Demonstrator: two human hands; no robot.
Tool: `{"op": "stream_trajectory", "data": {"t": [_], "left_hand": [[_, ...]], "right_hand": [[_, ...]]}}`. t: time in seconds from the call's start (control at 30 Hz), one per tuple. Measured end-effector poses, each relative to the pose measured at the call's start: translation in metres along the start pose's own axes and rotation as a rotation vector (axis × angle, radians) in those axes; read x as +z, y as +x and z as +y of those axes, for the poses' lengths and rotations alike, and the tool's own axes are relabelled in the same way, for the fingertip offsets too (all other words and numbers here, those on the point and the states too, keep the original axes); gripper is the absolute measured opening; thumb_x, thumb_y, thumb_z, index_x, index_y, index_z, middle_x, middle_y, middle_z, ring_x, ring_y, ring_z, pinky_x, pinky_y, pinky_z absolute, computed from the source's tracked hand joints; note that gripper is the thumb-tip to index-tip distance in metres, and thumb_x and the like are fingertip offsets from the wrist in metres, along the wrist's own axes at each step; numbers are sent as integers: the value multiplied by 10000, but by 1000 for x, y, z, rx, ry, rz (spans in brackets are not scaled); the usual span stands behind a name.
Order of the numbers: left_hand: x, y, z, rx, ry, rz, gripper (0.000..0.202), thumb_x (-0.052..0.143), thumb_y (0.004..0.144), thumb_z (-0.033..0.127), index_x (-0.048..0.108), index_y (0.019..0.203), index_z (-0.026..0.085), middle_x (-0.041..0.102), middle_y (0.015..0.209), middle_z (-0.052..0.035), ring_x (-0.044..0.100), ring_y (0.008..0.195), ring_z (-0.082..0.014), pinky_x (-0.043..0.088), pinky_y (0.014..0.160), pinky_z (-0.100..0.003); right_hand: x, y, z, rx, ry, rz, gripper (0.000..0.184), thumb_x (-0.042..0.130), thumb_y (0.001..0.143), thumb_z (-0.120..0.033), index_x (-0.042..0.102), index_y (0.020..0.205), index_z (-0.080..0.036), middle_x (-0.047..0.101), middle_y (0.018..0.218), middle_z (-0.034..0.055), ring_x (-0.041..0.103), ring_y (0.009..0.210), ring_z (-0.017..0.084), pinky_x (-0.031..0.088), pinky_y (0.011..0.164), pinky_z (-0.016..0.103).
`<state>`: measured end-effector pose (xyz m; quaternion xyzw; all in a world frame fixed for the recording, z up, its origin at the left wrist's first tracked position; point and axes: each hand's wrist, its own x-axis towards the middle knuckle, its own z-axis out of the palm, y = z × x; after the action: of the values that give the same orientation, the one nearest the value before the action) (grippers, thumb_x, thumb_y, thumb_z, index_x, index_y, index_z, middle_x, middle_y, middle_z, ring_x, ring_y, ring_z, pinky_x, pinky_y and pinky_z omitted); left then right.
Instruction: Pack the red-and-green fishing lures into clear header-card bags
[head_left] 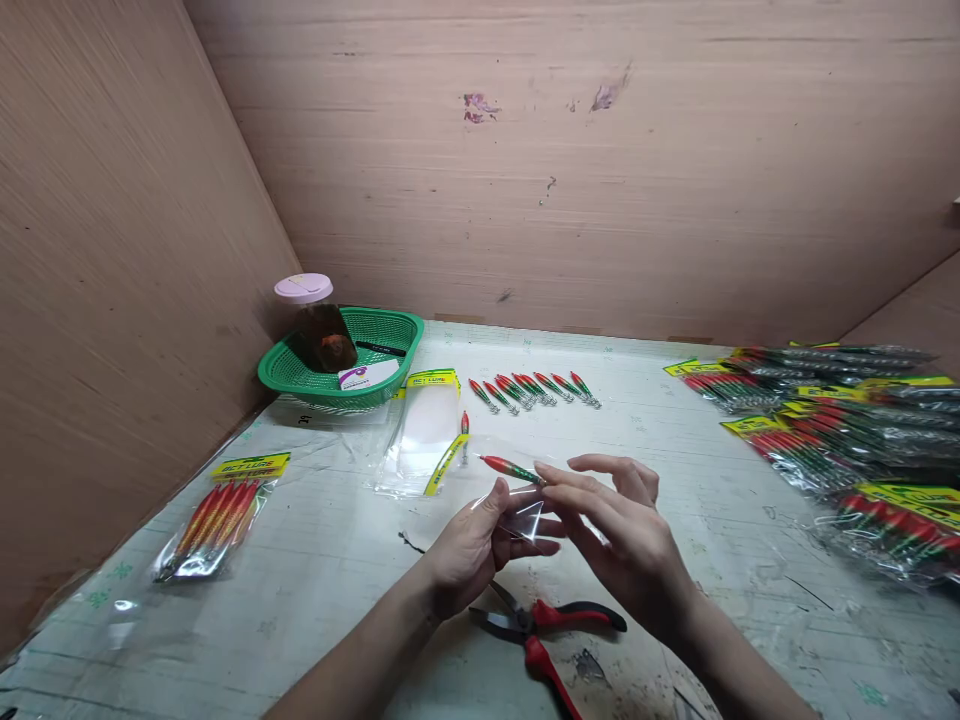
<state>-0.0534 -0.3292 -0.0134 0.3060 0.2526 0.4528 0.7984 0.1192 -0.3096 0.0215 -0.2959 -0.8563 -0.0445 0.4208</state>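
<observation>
Between the thumb and fingers of my left hand (pixel 472 545) is a clear plastic bag (pixel 529 517), its yellow printed header (pixel 445 464) pointing away to the left. My right hand (pixel 630 535) pinches the hook end of a red-and-green fishing lure (pixel 508 468), which lies over the bag with its red tip to the left. Whether the lure is inside the plastic or on top of it, I cannot tell. Just beyond, a single lure (pixel 465 428) rests beside a stack of flat bags (pixel 429 415). Several more lures (pixel 534 390) form a row behind my hands.
Red-handled pliers (pixel 529 625) lie with jaws apart below my hands. At the back left, a green basket (pixel 341 400) holds a lidded cup (pixel 319 330). A bag of orange lures (pixel 223 515) is at left. Packed lure bags (pixel 847 420) pile up on the right.
</observation>
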Motion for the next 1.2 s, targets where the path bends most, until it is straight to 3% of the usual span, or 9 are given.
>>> {"op": "stream_trajectory", "data": {"t": [0.13,0.37,0.6,0.87,0.93,1.0,1.07,1.13,1.2], "left_hand": [[2,0,-2,48,-28,-1,518,434,888,523,635,1170,138,625,1210,-160,628,997,-259,451,885,-382],[4,1,-8,76,59,50,493,494,856,527,680,1057,117,678,1084,-166,634,970,-266,447,883,-399],[5,0,-10,116,64,-17,492,473,878,499,628,1156,123,653,1149,-170,624,1012,-278,413,946,-421],[6,0,-2,55,-90,6,579,346,914,523,702,973,70,720,936,-148,658,912,-261,440,868,-359],[5,1,-2,59,-121,43,520,376,918,481,702,993,83,719,954,-141,648,947,-256,423,886,-353],[6,1,-3,55,-165,56,499,401,910,483,678,1078,104,711,1004,-133,635,975,-253,409,907,-361],[6,0,-5,48,-200,54,487,433,897,485,653,1135,122,703,1031,-117,631,966,-235,411,904,-349],[6,0,-6,61,-207,56,478,486,875,479,659,1117,106,701,1004,-113,634,917,-213,428,869,-322],[6,1,-7,94,-239,93,479,540,846,476,666,1081,78,697,938,-113,634,856,-193,446,829,-304]], "right_hand": [[-2,2,0,112,33,49,230,590,824,-86,623,1006,-224,700,977,43,562,879,196,383,768,364],[2,9,-9,131,71,25,197,583,840,-108,627,980,-239,693,850,15,561,790,180,363,736,370],[18,-1,-19,391,312,-1,120,605,821,-182,620,923,-243,619,806,19,562,778,166,454,681,313],[9,6,-17,203,277,-174,247,586,819,-118,582,1026,-253,638,847,23,542,887,202,422,745,364],[6,6,-17,153,194,-85,246,581,827,-120,583,1033,-255,627,903,41,529,932,213,417,782,385],[4,6,-15,242,64,100,246,637,801,-183,579,1030,-249,587,993,68,500,984,237,408,820,417],[1,6,-11,473,70,163,338,698,752,-302,552,1051,-238,564,990,74,515,928,235,433,777,412],[-2,7,-6,721,353,-18,383,666,761,-422,524,1050,-214,576,841,40,545,744,183,463,646,350],[-5,11,-2,853,682,-231,344,607,794,-478,529,975,-196,547,676,-10,509,574,121,435,522,274]]}}
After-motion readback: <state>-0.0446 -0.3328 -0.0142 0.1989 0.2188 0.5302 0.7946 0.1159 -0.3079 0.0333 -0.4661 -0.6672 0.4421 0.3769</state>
